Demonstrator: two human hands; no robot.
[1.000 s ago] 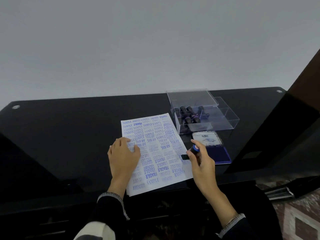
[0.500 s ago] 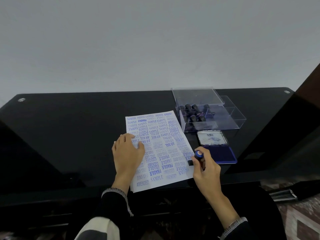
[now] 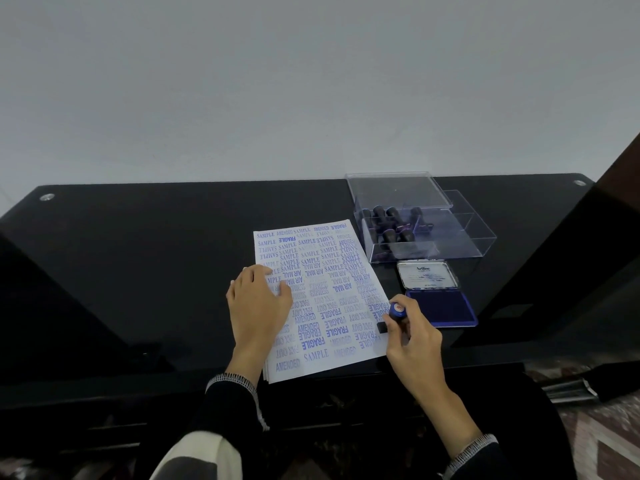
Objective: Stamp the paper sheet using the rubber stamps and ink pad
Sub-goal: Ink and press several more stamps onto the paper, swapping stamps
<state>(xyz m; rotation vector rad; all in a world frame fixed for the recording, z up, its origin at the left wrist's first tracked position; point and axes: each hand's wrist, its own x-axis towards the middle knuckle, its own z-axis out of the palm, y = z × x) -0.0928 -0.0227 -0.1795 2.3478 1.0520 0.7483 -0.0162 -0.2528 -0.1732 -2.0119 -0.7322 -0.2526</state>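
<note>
Paper sheet: the paper sheet (image 3: 320, 299) lies at the centre of the frame on the black worktop (image 3: 138, 258), tilted, and is almost covered in blue prints. More sheets seem to lie under it at its lower left corner.
Left hand: the left hand (image 3: 258, 306) rests flat on the sheet's left edge, fingers straight, holding nothing.
Right hand: the right hand (image 3: 412, 336) has its grip closed round a rubber stamp (image 3: 394, 315), blue cap up, base down at the sheet's right edge.
How the sheet handles: light, thin and limp by the look of it, likely to slide on the glossy top, so a flat palm suits it better than a pinch.
How the stamp handles: small, stiff and light; best taken by its handle below the cap and pressed straight down.
Ink pad: the ink pad (image 3: 440, 308) lies open just right of the stamp, its lid (image 3: 426, 274) folded back.
Stamp box: a clear box (image 3: 460, 244) above the pad holds more dark stamps (image 3: 391, 223); its clear cover (image 3: 398, 192) lies behind.
In the way: nothing lies between stamp, pad and sheet; free space on the sheet is scarce.
</note>
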